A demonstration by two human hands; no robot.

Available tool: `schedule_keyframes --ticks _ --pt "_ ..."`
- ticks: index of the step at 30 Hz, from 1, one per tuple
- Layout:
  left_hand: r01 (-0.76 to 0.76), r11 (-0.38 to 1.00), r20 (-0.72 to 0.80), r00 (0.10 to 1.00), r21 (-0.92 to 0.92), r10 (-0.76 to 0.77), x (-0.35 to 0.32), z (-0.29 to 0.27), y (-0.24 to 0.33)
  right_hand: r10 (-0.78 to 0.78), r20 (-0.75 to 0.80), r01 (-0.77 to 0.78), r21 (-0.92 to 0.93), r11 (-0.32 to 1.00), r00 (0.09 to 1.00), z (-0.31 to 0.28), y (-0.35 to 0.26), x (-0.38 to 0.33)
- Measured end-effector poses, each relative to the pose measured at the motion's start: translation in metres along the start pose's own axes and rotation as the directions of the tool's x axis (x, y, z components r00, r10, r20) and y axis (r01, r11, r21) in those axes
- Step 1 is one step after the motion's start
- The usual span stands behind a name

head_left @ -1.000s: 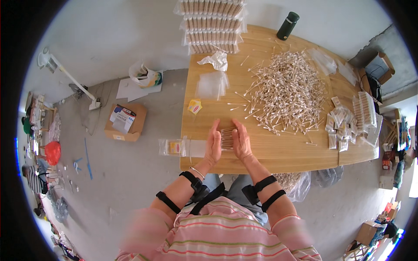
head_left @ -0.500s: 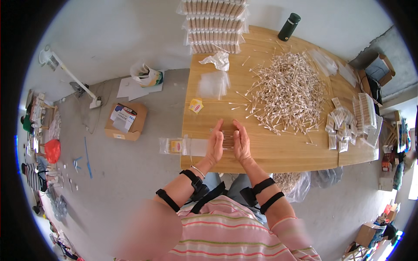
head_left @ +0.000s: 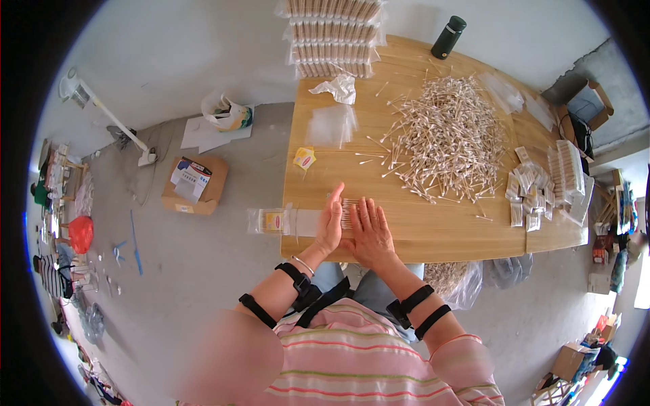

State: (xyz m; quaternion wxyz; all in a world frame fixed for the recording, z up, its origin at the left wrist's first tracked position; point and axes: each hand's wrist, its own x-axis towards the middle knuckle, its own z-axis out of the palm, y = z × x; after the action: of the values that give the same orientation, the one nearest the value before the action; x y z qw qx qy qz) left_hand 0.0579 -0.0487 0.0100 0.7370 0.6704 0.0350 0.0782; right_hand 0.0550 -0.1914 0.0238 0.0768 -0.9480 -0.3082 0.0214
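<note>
Near the table's front edge, a row of cotton swabs (head_left: pixel 349 214) lies side by side between my hands. My left hand (head_left: pixel 331 221) stands on edge along the row's left side, fingers stretched out. Palm down, my right hand (head_left: pixel 370 233) lies over the row's right part, its fingers extended and covering some sticks. A clear plastic bag (head_left: pixel 308 222) lies flat to the left of my left hand. Beyond it, at the table's left edge, is a clear packet of swabs (head_left: pixel 271 221) with a yellow label. A large heap of loose swabs (head_left: pixel 450 139) spreads to the right.
Flat clear bags (head_left: pixel 332 126), crumpled white plastic (head_left: pixel 336 88) and yellow cards (head_left: pixel 305 158) lie on the left of the wooden table (head_left: pixel 420 233). Packed swab bundles (head_left: pixel 333 40) are stacked at the back. A dark green bottle (head_left: pixel 449 38) and small swab packets (head_left: pixel 531 184) stand at right.
My right hand has turned from standing on edge to lying palm down over the swabs. The left hand stays along their left side.
</note>
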Motion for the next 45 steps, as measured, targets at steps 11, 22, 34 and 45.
schedule_keyframes --ticks 11,22,34,45 --pt "0.024 0.999 0.005 1.000 -0.034 -0.024 0.002 -0.005 -0.003 -0.125 0.037 0.126 -0.035 0.991 0.992 0.004 -0.002 0.000" --pt "-0.009 0.999 0.003 1.000 0.036 0.009 0.009 -0.004 -0.014 0.410 -0.270 0.014 0.849 0.529 0.871 0.011 0.015 0.027" --pt "-0.019 0.996 -0.002 1.000 0.090 0.019 0.006 -0.003 -0.004 0.080 -0.124 0.010 0.599 0.801 0.989 0.008 0.008 0.026" --pt "-0.183 0.610 0.060 0.974 0.771 0.217 -0.004 -0.053 0.003 -0.111 -0.115 0.127 0.148 0.981 0.987 -0.007 0.008 -0.011"
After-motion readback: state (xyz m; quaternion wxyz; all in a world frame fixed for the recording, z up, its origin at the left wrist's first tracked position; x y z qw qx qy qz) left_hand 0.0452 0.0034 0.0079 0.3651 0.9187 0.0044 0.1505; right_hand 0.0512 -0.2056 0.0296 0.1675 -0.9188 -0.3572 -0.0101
